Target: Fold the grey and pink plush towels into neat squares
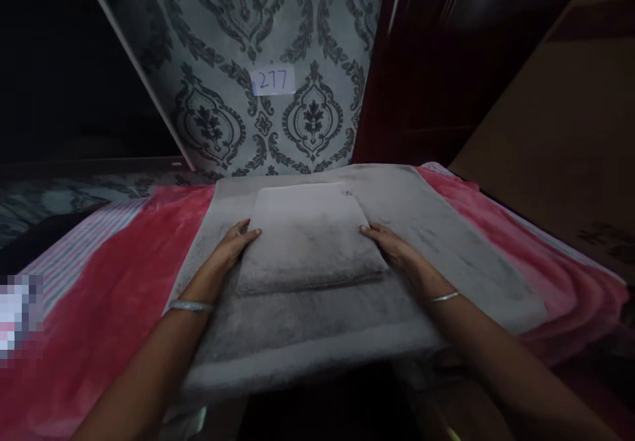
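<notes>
A small folded grey towel [307,236] lies on top of a larger grey towel [446,242] spread flat. My left hand [232,248] rests against the small towel's left edge, its fingers stretched out and tucked at the side. Against the towel's right edge lies my right hand [393,248], fingers also extended and flat. Both wrists wear a thin bangle. Neither hand grips the towel; they touch its sides.
The towels lie on a red-pink blanket [114,282] with a striped part at the left. Behind is patterned wallpaper bearing a paper label "277" [272,80]. A dark wooden door [436,77] stands at the back right, with a brown surface [560,137] beside it.
</notes>
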A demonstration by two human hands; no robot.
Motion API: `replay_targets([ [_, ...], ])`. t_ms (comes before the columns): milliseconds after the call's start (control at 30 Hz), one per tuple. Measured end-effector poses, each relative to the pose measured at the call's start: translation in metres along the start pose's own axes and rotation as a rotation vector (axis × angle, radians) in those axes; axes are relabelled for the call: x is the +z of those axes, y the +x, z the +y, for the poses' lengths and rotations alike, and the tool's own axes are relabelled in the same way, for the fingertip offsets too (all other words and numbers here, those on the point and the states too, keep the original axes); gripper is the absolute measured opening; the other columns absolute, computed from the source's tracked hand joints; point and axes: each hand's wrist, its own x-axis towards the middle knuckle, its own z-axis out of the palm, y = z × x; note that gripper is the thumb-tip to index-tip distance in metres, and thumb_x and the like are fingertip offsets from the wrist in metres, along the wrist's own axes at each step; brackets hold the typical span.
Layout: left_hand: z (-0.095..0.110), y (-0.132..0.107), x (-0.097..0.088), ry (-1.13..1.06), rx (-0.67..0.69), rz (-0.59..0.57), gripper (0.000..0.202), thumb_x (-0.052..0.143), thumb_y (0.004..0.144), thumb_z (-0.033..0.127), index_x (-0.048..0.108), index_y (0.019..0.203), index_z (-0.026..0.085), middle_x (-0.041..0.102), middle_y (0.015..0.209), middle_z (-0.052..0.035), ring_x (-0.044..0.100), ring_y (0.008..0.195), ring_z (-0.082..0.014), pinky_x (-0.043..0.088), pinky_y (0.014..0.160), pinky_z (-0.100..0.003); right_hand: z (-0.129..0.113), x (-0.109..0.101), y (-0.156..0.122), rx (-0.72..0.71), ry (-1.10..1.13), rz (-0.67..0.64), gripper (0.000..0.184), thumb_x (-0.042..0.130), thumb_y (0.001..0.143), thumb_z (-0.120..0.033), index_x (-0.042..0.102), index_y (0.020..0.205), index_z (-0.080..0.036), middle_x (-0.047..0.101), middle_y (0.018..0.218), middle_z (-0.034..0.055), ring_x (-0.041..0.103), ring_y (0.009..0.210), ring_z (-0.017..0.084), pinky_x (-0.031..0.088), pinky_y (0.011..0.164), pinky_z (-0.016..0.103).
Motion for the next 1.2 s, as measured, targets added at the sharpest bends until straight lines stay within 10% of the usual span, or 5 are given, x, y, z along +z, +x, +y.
replay_targets([
  [400,0.024,-0.021,0.008,0.178,0.090,0.105,0.071,0.077,0.068,0.021,0.059,0.137,0.017,0.066,0.109,-0.0104,0.066,0.092,-0.0206,0.054,0.092,-0.037,-0.018,0.018,-0.060,-0.041,0.043,-0.050,0.047,0.077,0.066,-0.017,0.066,0.111,-0.019,0.077,0.097,0.0050,0.072,0.083,0.022,0.059,0.076,0.032],
  [633,-0.003,-0.045,0.006,0.458,0.141,0.064,0.065,0.068,0.071,0.025,0.058,0.134,0.014,0.066,0.117,-0.0119,0.064,0.109,-0.0268,0.050,0.101,-0.042,0.027,0.009,-0.092,0.012,0.088,-0.007,0.048,0.075,0.067,-0.020,0.065,0.114,-0.022,0.077,0.101,0.0047,0.072,0.088,0.023,0.060,0.080,0.036],
  [767,-0.001,-0.078,0.017,0.862,0.501,0.100,0.062,0.066,0.078,0.033,0.057,0.136,0.013,0.052,0.142,-0.0192,0.053,0.129,-0.0351,0.041,0.112,-0.050,0.034,0.011,-0.096,-0.046,0.106,0.042,0.047,0.072,0.072,-0.023,0.064,0.119,-0.022,0.076,0.105,0.0045,0.072,0.091,0.022,0.060,0.080,0.035],
  [933,-0.012,-0.145,0.059,1.117,1.090,-0.342,0.058,0.065,0.087,0.036,0.052,0.140,0.017,0.047,0.150,-0.0177,0.045,0.137,-0.0331,0.039,0.113,-0.050,0.035,0.015,-0.113,-0.067,0.086,0.090,0.061,0.069,0.079,-0.038,0.054,0.137,-0.025,0.066,0.131,0.0083,0.068,0.104,0.025,0.063,0.076,0.039],
  [1200,-0.026,-0.150,0.099,1.256,1.273,-0.330,0.033,0.047,0.096,0.016,0.062,0.126,0.017,0.066,0.121,-0.0138,0.058,0.110,-0.0259,0.048,0.088,-0.039,0.047,0.013,-0.132,-0.254,-0.239,0.058,0.116,0.080,0.062,-0.030,0.020,0.161,-0.021,0.050,0.147,0.0148,0.065,0.106,0.027,0.063,0.072,0.036],
])
